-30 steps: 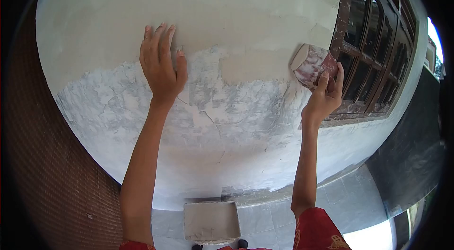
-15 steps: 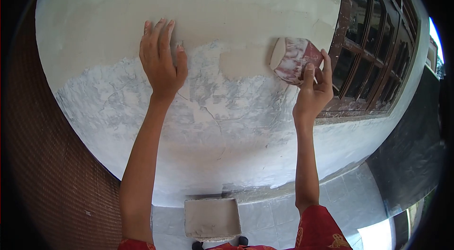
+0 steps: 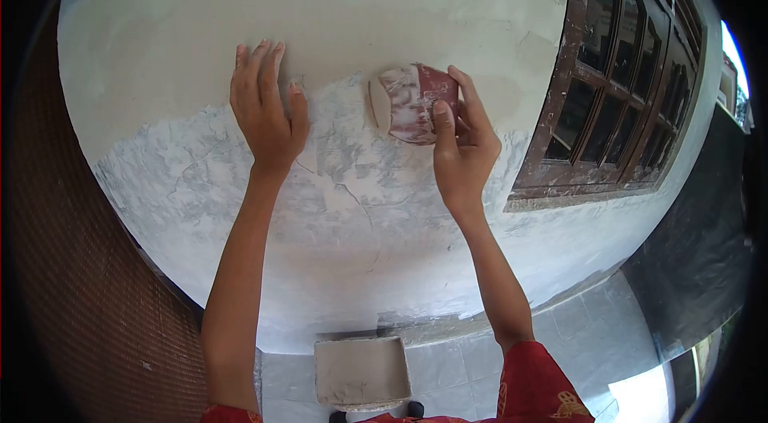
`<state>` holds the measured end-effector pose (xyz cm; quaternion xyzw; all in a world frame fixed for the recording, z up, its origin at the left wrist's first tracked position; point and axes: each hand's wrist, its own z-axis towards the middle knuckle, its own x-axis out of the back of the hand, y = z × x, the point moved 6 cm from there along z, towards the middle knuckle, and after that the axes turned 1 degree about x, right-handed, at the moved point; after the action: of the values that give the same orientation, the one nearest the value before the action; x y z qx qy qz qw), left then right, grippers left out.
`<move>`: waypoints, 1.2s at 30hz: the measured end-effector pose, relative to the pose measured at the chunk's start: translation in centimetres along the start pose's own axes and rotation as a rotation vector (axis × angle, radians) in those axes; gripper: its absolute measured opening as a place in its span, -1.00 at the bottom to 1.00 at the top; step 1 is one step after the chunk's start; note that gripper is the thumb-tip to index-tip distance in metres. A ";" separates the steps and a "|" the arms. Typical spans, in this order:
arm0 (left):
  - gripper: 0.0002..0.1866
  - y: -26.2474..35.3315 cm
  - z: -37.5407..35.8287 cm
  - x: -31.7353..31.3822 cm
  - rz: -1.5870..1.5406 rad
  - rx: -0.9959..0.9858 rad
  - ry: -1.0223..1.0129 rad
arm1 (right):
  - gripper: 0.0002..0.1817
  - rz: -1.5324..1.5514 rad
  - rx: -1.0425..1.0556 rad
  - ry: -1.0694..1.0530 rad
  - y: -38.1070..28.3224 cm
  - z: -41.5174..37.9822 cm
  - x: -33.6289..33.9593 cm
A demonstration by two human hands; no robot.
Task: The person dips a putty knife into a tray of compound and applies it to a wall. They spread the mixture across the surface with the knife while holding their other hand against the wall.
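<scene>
My right hand (image 3: 466,131) grips a red putty scraper (image 3: 438,96) smeared with pale filler, thumb on its near face and fingers behind. The scraper's left edge, loaded with a thick beige strip of putty, is right at the wall (image 3: 312,7). Fingers stretched out and slightly apart, my left hand (image 3: 270,107) rests at the wall to the left of the scraper. Around both hands, smooth beige coating above meets a rough white-and-grey patchy area (image 3: 352,175) with thin cracks below.
A brown wooden window (image 3: 612,79) with glass panes is set in the wall at right. Below, a rectangular tub of beige putty (image 3: 362,371) stands near my feet on grey floor tiles (image 3: 444,375). A brown woven panel (image 3: 88,263) borders the left side; dark sheeting (image 3: 692,239) hangs at right.
My right hand has swept the scraper leftward along the wall, away from the window and nearer my left hand. My left hand stays almost in place. The view has shifted slightly.
</scene>
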<state>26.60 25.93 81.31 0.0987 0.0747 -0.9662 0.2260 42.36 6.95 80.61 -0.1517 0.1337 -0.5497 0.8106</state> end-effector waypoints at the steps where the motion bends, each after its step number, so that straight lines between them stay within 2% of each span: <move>1: -0.54 0.0 0.1 0.0 -0.014 -0.008 0.001 | -0.60 -0.060 0.035 -0.058 0.2 -0.8 -1.4; 4: -0.54 0.0 0.0 0.1 -0.017 -0.016 -0.006 | -0.58 -0.013 0.006 0.032 2.9 -0.7 -0.3; 6: -0.54 0.0 0.0 0.2 0.001 -0.009 -0.006 | -0.58 0.045 -0.120 0.143 4.3 0.4 4.0; 8: -0.54 0.2 0.0 0.1 -0.018 -0.002 -0.029 | -0.55 0.017 -0.063 0.295 5.1 1.7 8.7; 9: -0.54 0.2 0.0 0.1 -0.017 0.001 -0.029 | -0.55 0.016 -0.063 0.291 5.2 1.9 9.1; 11: -0.53 0.1 0.0 0.0 -0.020 0.015 -0.008 | -0.55 0.153 -0.066 0.415 5.0 2.0 10.4; 15: -0.53 0.0 -0.1 0.1 -0.042 0.004 0.002 | -0.57 0.136 -0.109 0.025 2.3 -1.5 1.0; 17: -0.54 -0.1 0.0 0.2 -0.042 -0.005 0.018 | -0.55 0.039 0.001 -0.038 2.8 -2.7 -1.6; 19: -0.54 0.1 0.0 0.2 -0.009 -0.032 -0.005 | -0.58 0.071 -0.032 0.050 3.7 -1.9 0.0; 21: -0.52 -0.2 -0.1 0.0 -0.022 0.001 0.011 | -0.58 0.035 -0.083 0.151 5.3 -0.8 4.4; 23: -0.51 0.0 0.0 0.1 -0.016 0.008 0.010 | -0.56 0.038 -0.044 0.314 7.1 0.2 9.4; 25: -0.51 0.1 -0.1 0.2 -0.006 0.017 -0.008 | -0.53 0.032 -0.156 0.433 6.2 0.4 11.8; 26: -0.51 0.1 -0.1 0.2 -0.007 0.016 -0.004 | -0.50 0.109 -0.134 0.454 6.4 0.4 11.9; 27: -0.52 0.2 -0.1 0.1 -0.012 0.013 -0.001 | -0.50 0.110 -0.138 0.453 5.9 0.4 11.0; 29: -0.52 0.0 -0.1 0.1 -0.009 0.010 0.001 | -0.53 0.261 -0.099 0.257 3.5 0.4 6.2; 31: -0.53 0.0 0.0 0.1 -0.018 0.000 0.009 | -0.57 0.166 -0.059 0.033 2.2 -0.4 1.6; 33: -0.54 0.0 0.0 0.3 -0.012 -0.004 0.011 | -0.60 -0.031 -0.020 -0.078 1.9 -0.7 -0.8; 36: -0.53 0.1 -0.1 0.2 -0.006 -0.004 -0.015 | -0.58 0.023 -0.096 0.059 3.3 0.6 2.1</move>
<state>26.49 25.78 81.21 0.0907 0.0753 -0.9675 0.2238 46.16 6.20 79.72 -0.1725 0.1852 -0.5375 0.8044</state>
